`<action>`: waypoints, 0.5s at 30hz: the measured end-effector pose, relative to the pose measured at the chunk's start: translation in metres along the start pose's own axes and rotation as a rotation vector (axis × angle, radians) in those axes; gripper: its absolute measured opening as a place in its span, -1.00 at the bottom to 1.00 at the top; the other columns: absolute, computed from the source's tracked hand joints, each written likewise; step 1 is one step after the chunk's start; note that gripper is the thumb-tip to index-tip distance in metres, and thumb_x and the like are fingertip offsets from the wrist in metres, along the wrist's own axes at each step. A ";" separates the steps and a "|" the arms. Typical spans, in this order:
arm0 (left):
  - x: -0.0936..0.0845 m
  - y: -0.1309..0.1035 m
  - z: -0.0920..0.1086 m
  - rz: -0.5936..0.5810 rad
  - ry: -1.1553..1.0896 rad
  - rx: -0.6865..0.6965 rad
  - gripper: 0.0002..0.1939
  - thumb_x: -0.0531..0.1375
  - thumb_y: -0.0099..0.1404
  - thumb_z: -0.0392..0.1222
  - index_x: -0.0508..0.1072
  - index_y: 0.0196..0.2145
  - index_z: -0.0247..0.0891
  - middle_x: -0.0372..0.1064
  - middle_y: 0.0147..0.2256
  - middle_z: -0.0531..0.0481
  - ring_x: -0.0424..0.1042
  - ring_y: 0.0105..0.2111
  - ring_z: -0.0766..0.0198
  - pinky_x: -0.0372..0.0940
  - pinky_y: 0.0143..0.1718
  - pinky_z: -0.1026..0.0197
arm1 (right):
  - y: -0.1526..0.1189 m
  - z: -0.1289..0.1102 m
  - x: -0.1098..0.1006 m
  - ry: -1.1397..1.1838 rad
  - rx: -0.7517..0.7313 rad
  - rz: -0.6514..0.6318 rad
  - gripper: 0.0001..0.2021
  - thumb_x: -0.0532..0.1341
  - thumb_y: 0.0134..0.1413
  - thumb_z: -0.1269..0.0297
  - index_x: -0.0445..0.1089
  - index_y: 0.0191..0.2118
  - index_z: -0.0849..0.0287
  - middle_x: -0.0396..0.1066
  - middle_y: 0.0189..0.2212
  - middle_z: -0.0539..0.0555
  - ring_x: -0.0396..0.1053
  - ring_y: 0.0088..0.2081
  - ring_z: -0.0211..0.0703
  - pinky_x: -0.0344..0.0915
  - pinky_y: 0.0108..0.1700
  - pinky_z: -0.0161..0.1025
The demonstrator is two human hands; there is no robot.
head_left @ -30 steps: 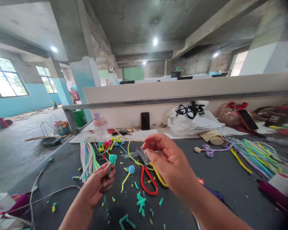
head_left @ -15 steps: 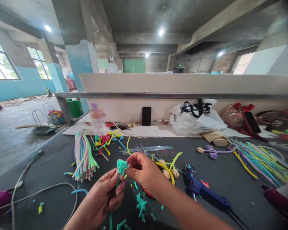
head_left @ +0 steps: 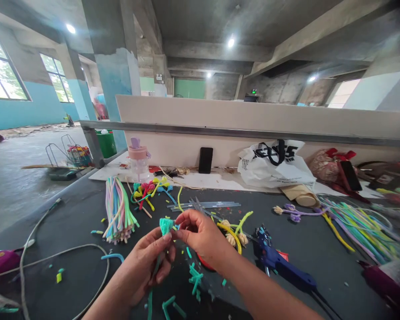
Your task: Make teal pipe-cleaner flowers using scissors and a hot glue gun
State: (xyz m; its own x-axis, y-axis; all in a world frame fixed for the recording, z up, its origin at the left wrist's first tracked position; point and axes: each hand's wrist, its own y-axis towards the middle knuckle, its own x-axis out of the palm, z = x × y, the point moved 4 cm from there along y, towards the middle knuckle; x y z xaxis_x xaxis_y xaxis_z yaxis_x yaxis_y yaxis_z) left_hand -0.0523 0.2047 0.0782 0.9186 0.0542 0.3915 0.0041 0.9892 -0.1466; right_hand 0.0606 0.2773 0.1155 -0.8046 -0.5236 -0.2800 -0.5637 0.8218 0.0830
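Observation:
My left hand [head_left: 148, 258] grips a teal pipe-cleaner flower [head_left: 166, 226] just below its bunched head, and the stem hangs down past the palm. At the flower's right side, thumb and fingertips of my right hand [head_left: 202, 233] are pinched together; what lies between them is too small to make out. Under the hands, short teal pipe-cleaner pieces [head_left: 196, 276] are scattered on the dark table [head_left: 86, 284]. Behind my right hand lie scissors [head_left: 197, 204], partly hidden, and yellow pipe-cleaner stems [head_left: 235, 235] with cream flower heads.
To the right lies a blue glue gun [head_left: 286, 266]. A pastel pipe-cleaner bundle [head_left: 118, 213] stands at left, beside finished coloured pieces [head_left: 150, 191]. Along the back are a bottle [head_left: 138, 162], a phone [head_left: 206, 160] and a white bag [head_left: 273, 164]. A grey cable [head_left: 62, 250] loops at left.
The flower head has tilted and turned slightly in my left hand, with both hands shifting a little left. My right fingertips stay at its side. The camera view has tilted a little.

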 end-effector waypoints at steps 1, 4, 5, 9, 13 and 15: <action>0.000 0.000 0.000 0.000 0.022 0.005 -0.74 0.11 0.24 0.00 0.33 -0.31 -0.27 0.30 -0.55 0.09 0.08 -0.80 0.58 -0.25 -0.78 0.40 | 0.000 0.000 0.000 -0.011 -0.002 0.002 -0.82 0.28 -0.14 0.33 0.34 -0.33 0.16 0.27 -0.47 -0.04 0.21 -0.44 -0.29 0.20 -0.36 -0.30; 0.001 0.001 0.000 -0.039 0.068 0.004 -0.71 0.11 0.24 0.03 0.31 -0.35 -0.28 0.30 -0.57 0.09 0.06 -0.81 0.59 -0.28 -0.76 0.40 | -0.002 -0.002 -0.001 -0.029 -0.012 0.012 -0.83 0.26 -0.12 0.37 0.34 -0.31 0.15 0.28 -0.46 -0.04 0.23 -0.44 -0.29 0.21 -0.37 -0.32; 0.001 0.000 -0.001 -0.053 0.074 -0.001 -0.70 0.11 0.24 0.04 0.30 -0.37 -0.28 0.30 -0.57 0.08 0.06 -0.81 0.59 -0.28 -0.76 0.39 | -0.003 -0.003 -0.001 -0.032 -0.015 0.013 -0.84 0.24 -0.11 0.39 0.34 -0.30 0.14 0.28 -0.46 -0.05 0.23 -0.44 -0.29 0.21 -0.37 -0.32; 0.001 -0.003 -0.003 -0.102 0.076 -0.023 -0.68 0.08 0.25 0.06 0.28 -0.40 -0.28 0.29 -0.56 0.07 0.09 -0.79 0.57 -0.29 -0.75 0.38 | -0.007 -0.014 -0.005 -0.061 -0.044 -0.008 -0.79 0.17 -0.05 0.47 0.35 -0.23 0.13 0.30 -0.41 -0.04 0.25 -0.43 -0.31 0.22 -0.38 -0.35; 0.004 -0.006 -0.003 -0.164 0.073 -0.033 -0.67 0.06 0.26 0.08 0.30 -0.36 -0.29 0.30 -0.55 0.05 0.09 -0.76 0.55 -0.27 -0.74 0.36 | -0.011 -0.019 -0.004 -0.121 -0.089 -0.034 -0.76 0.18 -0.02 0.43 0.37 -0.18 0.10 0.33 -0.31 -0.01 0.26 -0.43 -0.33 0.25 -0.37 -0.35; 0.005 -0.008 -0.003 -0.180 0.062 -0.036 -0.67 0.07 0.26 0.07 0.30 -0.37 -0.30 0.30 -0.54 0.04 0.11 -0.75 0.54 -0.26 -0.73 0.35 | -0.011 -0.019 -0.004 -0.169 -0.123 -0.027 -0.75 0.20 -0.04 0.42 0.39 -0.18 0.06 0.33 -0.27 -0.02 0.25 -0.43 -0.34 0.25 -0.35 -0.34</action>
State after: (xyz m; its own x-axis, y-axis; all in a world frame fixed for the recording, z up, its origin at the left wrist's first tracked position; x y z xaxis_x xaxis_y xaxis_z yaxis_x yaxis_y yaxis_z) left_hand -0.0472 0.1971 0.0787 0.9244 -0.1327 0.3575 0.1834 0.9767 -0.1118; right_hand 0.0665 0.2661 0.1337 -0.7517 -0.4916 -0.4397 -0.6117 0.7688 0.1862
